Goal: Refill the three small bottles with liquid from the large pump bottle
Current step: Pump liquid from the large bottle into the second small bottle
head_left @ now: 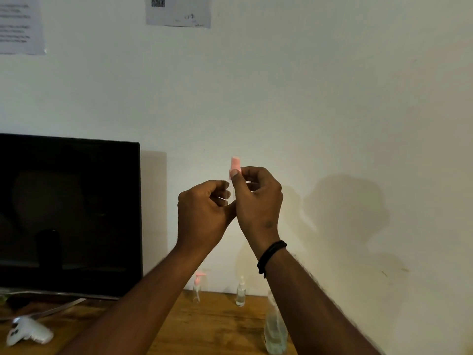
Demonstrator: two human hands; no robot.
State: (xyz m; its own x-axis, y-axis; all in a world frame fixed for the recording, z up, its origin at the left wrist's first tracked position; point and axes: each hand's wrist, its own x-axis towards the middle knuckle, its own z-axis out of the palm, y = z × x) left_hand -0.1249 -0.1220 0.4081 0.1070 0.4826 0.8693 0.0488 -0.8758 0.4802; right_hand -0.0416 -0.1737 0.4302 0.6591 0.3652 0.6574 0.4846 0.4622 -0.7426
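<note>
I held the small spray bottle (233,187) raised before the wall — left hand (204,208) curled around its clear body, right hand (257,198) pinching its pink cap (235,163). Two small bottles (240,294) and the large bottle (275,329) stood on the wooden table (217,326) below.

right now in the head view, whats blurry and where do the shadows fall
Head view: the small bottle held up by the left hand and right hand is motion-blurred; the hands cast soft shadows rightward on the wall; the large bottle at the bottom edge is smeared; dim, warm light.
</note>
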